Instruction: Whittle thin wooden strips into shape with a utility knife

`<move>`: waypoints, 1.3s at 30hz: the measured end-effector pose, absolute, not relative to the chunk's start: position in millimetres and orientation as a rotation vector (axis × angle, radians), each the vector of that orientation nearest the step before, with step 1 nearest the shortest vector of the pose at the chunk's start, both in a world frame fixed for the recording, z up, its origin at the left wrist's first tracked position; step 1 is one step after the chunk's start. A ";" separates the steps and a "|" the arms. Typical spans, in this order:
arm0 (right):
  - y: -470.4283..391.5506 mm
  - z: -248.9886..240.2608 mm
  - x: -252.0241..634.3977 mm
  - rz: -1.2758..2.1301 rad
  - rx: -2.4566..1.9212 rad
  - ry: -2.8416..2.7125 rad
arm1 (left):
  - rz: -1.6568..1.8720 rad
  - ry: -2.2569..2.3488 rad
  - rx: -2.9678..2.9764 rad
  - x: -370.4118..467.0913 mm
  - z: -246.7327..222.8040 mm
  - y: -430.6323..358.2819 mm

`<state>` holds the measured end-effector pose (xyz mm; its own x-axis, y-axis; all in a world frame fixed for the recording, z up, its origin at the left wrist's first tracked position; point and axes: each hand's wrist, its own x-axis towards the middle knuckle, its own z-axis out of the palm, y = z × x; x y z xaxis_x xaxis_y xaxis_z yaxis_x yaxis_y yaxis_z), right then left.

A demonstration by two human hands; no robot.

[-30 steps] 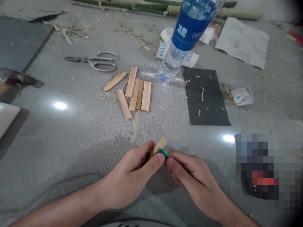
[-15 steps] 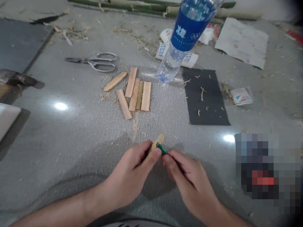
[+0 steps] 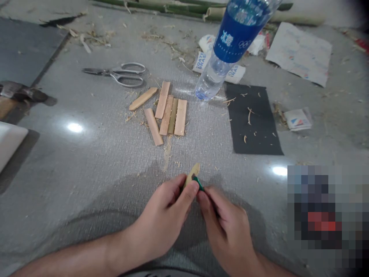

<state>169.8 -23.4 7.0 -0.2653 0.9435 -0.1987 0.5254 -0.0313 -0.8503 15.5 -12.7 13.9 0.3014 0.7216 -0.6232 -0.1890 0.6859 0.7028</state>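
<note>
My left hand (image 3: 164, 215) is closed around a pale bamboo strip (image 3: 196, 168), whose rounded tip sticks up past the fingers. In my right hand (image 3: 226, 225) is a small green-handled knife (image 3: 198, 183), its blade lying against the strip. The left thumb presses close to the knife where the two hands meet. Most of the knife's handle is hidden by the right fingers. Ahead of the hands lie several cut bamboo strips (image 3: 180, 117) among fine shavings. One separate strip (image 3: 143, 99) has both ends trimmed to a taper.
Scissors (image 3: 115, 73) lie beyond the strips, and a hammer (image 3: 23, 94) is at the left near a white board (image 3: 11, 140). A water bottle (image 3: 235, 44) stands at the back. Black sandpaper (image 3: 253, 119) with shavings lies right; green bamboo poles (image 3: 173, 7) line the far edge.
The view has shifted slightly, so the surroundings sit a little farther right. Both hands keep their holds; the right hand has turned a little with the knife against the strip.
</note>
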 end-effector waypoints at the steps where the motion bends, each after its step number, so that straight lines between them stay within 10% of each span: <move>1: -23.8 7.0 169.5 1.232 -1.538 -1.800 | 0.657 1.101 0.542 16.2 14.5 -12.9; 39: 22.8 27.2 204.3 1.441 -1.454 -2.199 | 0.418 1.233 1.241 -0.6 17.7 -0.1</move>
<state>204.3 22.8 27.2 -0.5244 0.7708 -0.3618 0.6394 0.0759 -0.7651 -0.6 -0.1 17.7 0.3574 0.8063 -0.4713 0.3531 0.3505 0.8674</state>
